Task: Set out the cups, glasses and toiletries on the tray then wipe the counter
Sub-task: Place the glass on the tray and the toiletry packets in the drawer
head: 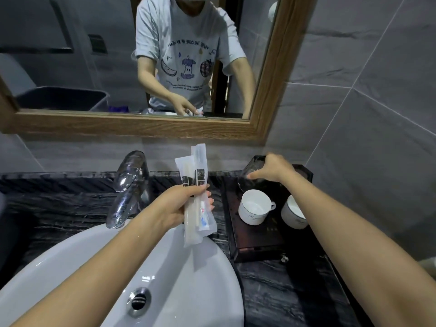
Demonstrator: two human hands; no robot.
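Observation:
My left hand (pixel 186 204) holds a bunch of clear-wrapped toiletry packets (pixel 197 197) upright over the sink's right rim. My right hand (pixel 273 168) grips a clear drinking glass (pixel 247 182) from above at the far left corner of the dark wooden tray (pixel 257 244). Two white cups stand on the tray: one (pixel 254 206) in the middle with its handle to the right, another (pixel 293 213) partly hidden behind my right forearm.
A white basin (pixel 184 279) with a metal drain lies below my arms, a chrome tap (pixel 127 187) behind it. Black marbled counter (pixel 290 291) surrounds the basin and tray. A wood-framed mirror (pixel 141 126) hangs above; grey tiled wall closes the right side.

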